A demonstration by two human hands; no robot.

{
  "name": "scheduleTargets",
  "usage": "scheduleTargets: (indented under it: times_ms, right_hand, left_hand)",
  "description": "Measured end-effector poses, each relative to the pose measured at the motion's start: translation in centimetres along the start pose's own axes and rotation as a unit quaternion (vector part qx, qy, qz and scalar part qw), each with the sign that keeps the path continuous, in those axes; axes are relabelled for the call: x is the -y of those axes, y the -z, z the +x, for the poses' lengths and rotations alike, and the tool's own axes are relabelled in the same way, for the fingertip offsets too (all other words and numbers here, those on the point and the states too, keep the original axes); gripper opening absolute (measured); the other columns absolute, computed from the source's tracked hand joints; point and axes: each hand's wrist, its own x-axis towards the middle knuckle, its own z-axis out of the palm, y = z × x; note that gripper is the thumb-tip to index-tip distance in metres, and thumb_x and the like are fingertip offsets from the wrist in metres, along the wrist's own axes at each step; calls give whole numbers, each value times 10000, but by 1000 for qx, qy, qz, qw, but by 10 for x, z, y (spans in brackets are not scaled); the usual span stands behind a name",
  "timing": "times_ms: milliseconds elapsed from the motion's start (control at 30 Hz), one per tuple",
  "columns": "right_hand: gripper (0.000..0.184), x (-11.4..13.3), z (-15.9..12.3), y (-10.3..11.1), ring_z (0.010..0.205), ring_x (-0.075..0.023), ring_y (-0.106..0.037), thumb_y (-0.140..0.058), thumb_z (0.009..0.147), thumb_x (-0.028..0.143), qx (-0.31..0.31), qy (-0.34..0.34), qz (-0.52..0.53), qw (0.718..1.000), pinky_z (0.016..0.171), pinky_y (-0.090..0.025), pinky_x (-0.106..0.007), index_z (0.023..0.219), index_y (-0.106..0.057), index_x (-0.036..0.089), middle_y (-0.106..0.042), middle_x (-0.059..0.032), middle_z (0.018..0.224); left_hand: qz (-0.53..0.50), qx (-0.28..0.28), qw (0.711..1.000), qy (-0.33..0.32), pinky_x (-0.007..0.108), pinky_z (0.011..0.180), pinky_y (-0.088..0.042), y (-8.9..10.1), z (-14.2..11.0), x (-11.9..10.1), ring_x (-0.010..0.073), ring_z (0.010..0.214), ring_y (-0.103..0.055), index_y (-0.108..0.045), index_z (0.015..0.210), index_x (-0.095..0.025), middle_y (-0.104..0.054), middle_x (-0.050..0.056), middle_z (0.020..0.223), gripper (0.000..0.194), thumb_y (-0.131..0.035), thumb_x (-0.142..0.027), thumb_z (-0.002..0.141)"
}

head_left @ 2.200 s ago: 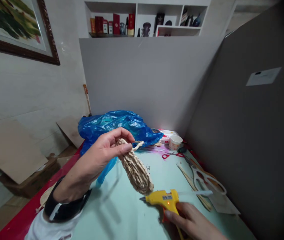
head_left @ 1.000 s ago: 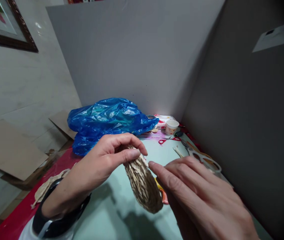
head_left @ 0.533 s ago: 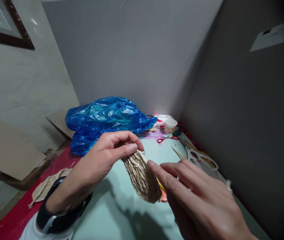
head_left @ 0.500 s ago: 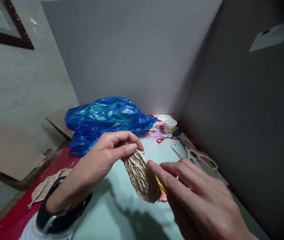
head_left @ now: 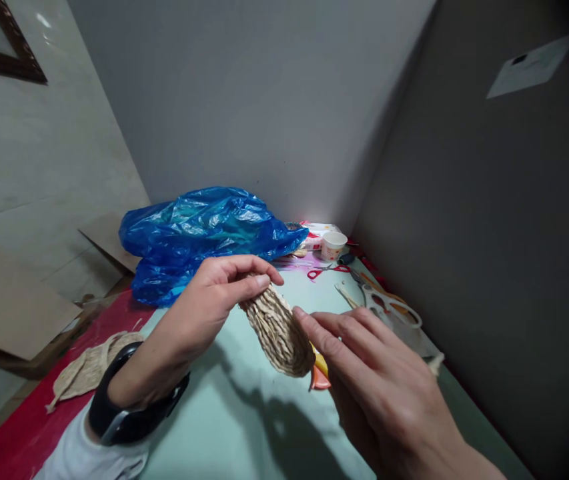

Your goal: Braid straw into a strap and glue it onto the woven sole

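Note:
An oval piece of woven straw [head_left: 278,332], brown and coarse with a paler upper edge, is held tilted above the table. My left hand [head_left: 214,290] pinches its upper end between thumb and fingers. At its right edge, the index fingertip of my right hand [head_left: 374,360] presses on the straw. The other right fingers are curled, and the thumb is hidden underneath. A pale strand end [head_left: 435,363] shows beyond the right knuckles. Partly behind the straw piece is a yellow and orange object [head_left: 320,380], its kind unclear.
A blue plastic bag [head_left: 209,227] lies at the back left. Red-handled scissors [head_left: 329,270], a paper cup [head_left: 333,246] and large white-handled scissors [head_left: 389,303] are at the back right. Another flat woven straw piece [head_left: 81,373] rests by my left wrist. Grey panels [head_left: 254,100] enclose the table.
The view has shifted slightly. The straw piece is a little higher in view and its lower end appears shorter. Both hands keep nearly the same hold, and the pale strand end now shows beyond my right hand.

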Motion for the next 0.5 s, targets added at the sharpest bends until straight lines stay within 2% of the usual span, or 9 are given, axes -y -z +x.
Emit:
scheduleTargets:
  times_ms: [133,333,500]
  right_hand:
    - [453,3,-1,-1,988,-231,-523,-442,849,-53,-12,2,2,1000,845,-472,-378,1293,-502,11,-600,-183,1153]
    - [458,7,-1,-1,950,-204,-526,-444,853,-67,-28,-47,49,997,785,-483,-339,1288,-538,44,-586,-163,1156]
    - [426,11,-2,-6,917,-198,-546,-488,861,-50,-54,-71,49,995,757,-491,-327,1263,-576,62,-609,-148,1093]
  left_hand:
    - [-19,-29,999,3,239,625,-361,-1,2,2,123,673,-499,-716,812,-167,-601,-3,728,78,-664,-216,782]
    - [-43,-48,998,3,238,622,-364,-1,1,3,122,677,-518,-718,828,-167,-605,-4,741,82,-670,-213,781]
    - [-47,-61,997,-7,236,622,-371,-4,0,3,117,677,-525,-717,850,-167,-613,-5,745,96,-667,-230,797]
